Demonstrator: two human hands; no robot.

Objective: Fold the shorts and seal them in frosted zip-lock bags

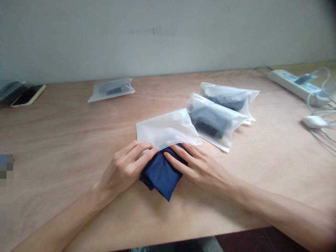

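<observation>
A frosted plastic bag (165,127) lies on the table with its mouth toward me. Folded navy blue fabric (165,173) sits at that mouth, its far end under the bag's edge and its near corner hanging out. My left hand (130,161) pinches the bag's edge at the left of the mouth, its fingertips beside the cloth. My right hand (193,161) rests on the fabric with fingers stretched forward, some tips at or under the bag's edge. How far the cloth reaches inside is hidden.
Two filled frosted bags (215,120) lie overlapping at the right. Another flat bag (111,89) is near the wall. A phone (28,95) lies far left beside a dark bagged item. A power strip (299,85), white charger (314,121) and cables occupy the right side.
</observation>
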